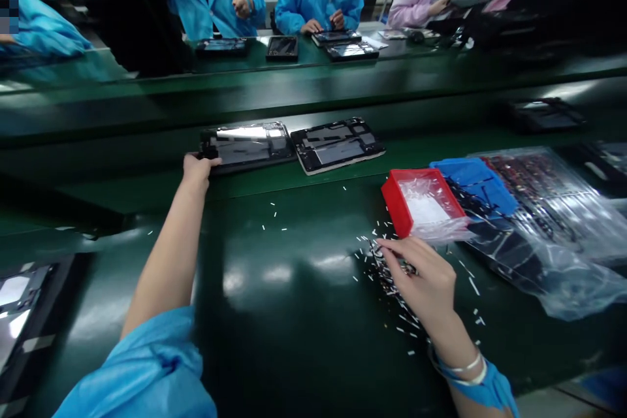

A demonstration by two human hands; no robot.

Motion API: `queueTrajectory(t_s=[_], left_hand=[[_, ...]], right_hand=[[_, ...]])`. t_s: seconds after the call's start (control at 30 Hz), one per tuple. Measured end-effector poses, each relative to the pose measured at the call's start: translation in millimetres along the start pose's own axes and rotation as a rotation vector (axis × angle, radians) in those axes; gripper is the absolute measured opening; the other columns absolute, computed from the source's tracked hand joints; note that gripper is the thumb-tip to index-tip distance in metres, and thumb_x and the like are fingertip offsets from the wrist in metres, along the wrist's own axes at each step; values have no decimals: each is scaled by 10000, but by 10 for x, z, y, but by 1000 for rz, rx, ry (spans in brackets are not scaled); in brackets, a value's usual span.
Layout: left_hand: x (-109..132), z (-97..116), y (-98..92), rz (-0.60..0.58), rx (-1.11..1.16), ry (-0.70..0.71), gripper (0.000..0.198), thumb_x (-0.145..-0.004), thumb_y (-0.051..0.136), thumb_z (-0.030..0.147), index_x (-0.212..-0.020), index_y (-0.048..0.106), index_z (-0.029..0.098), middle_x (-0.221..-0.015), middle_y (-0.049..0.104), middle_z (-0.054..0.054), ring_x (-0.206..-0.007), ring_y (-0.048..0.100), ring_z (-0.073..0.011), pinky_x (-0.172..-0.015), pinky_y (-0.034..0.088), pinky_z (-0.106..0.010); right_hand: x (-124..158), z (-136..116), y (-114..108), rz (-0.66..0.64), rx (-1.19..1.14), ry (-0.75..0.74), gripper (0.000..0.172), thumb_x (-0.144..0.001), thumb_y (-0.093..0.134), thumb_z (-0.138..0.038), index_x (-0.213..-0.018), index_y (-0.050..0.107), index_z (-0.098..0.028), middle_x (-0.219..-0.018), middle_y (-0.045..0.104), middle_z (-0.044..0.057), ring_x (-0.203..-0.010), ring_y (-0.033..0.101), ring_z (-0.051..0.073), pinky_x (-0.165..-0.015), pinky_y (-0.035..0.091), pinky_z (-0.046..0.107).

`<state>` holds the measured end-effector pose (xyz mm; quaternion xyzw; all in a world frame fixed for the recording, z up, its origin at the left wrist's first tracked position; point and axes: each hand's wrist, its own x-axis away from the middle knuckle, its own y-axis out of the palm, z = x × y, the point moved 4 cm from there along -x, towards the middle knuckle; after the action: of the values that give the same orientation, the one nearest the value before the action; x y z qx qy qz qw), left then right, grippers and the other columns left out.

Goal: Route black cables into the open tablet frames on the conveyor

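Note:
At the far edge of the green table, my left hand (197,171) is closed on the near left corner of an opened tablet (252,145) with its inner parts showing. Just right of it lies a second opened tablet (337,145), slightly turned. My right hand (425,275) is in a pinch over a scattered pile of small dark parts and white strips (385,277). Whatever sits between those fingertips is too small to make out. A red bin (398,209) lined with clear plastic, white pieces inside, stands just beyond the right hand.
Right of the red bin are a blue tray (482,184) with dark strips, a clear compartment tray (548,183) and a plastic bag (563,284). Another opened device (24,307) lies at the left edge. Across a raised green ledge (294,88), several people handle devices.

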<state>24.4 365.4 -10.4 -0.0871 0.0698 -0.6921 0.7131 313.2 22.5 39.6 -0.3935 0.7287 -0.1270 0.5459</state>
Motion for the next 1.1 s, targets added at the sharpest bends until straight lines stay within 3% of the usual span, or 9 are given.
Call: queueTrajectory(t_s=[0.1, 0.3, 0.43, 0.6, 0.73, 0.87, 0.97, 1.03, 1.1], left_hand=[[232, 71, 240, 123, 128, -194, 196, -886, 622, 183, -1063, 576, 112, -943, 608, -38, -769, 601, -123, -683, 540, -265], [804, 353, 817, 34, 427, -431, 101, -744, 568, 0, -794, 605, 80, -679, 615, -34, -602, 610, -131, -597, 547, -249], [1691, 421, 663, 15, 550, -446, 191, -653, 589, 1, -810, 623, 104, -717, 651, -32, -642, 637, -132, -580, 554, -204], [3238, 65, 316, 10, 621, -555, 352, -604, 748, 68, -925, 650, 174, -880, 699, -5, -828, 677, -151, -673, 579, -193], [4164, -268, 369, -165, 683, -826, 325, -562, 871, 242, -807, 676, 155, -883, 712, -49, -889, 683, -203, -779, 588, -277], [4582, -256, 488, -727, 748, -1067, 409, -629, 835, 339, -954, 707, 126, -1017, 708, -147, -1044, 660, -275, -788, 556, -296], [4519, -81, 352, -1088, 647, -893, 377, -754, 735, 376, -1056, 700, 152, -1079, 699, -148, -1007, 678, -250, -784, 534, -286], [4261, -2, 169, -1015, 409, -502, 230, -863, 621, 347, -983, 713, 173, -991, 722, -104, -915, 691, -200, -790, 529, -289], [3942, 65, -56, -726, 98, -28, 187, -912, 543, 272, -954, 699, 178, -937, 719, -79, -874, 679, -178, -808, 529, -303]], right_hand=[[11, -12, -42, 24, -1, -31, 204, -794, 613, -26, -892, 680, -192, -730, 714, 20, -615, 624, 137, -611, 526, 288], [9, 37, -97, 31, 31, -19, 152, -820, 601, -74, -855, 689, -193, -765, 713, 39, -677, 642, 157, -636, 540, 307], [15, 81, -151, 49, -6, 38, 126, -835, 607, -134, -809, 708, -203, -833, 705, 61, -742, 651, 178, -666, 549, 342], [55, 60, -163, -13, -288, 203, 112, -822, 642, -166, -789, 732, -224, -751, 700, 28, -703, 645, 161, -656, 541, 327], [118, 7, 10, -103, -584, 464, 143, -737, 715, -191, -874, 738, -221, -728, 696, 9, -651, 629, 138, -577, 524, 279], [191, -277, 344, -355, -811, 638, 171, -663, 748, -225, -825, 709, -186, -688, 680, 6, -611, 614, 122, -534, 508, 255], [248, -561, 598, -565, -893, 693, 97, -665, 731, -226, -714, 666, -173, -699, 685, 17, -628, 621, 119, -590, 526, 270], [274, -680, 731, -630, -882, 713, 88, -673, 716, -216, -722, 660, -169, -714, 686, 19, -657, 626, 119, -639, 531, 282], [283, -722, 825, -639, -832, 714, 85, -675, 704, -206, -734, 659, -165, -726, 686, 19, -668, 622, 118, -656, 527, 286]])
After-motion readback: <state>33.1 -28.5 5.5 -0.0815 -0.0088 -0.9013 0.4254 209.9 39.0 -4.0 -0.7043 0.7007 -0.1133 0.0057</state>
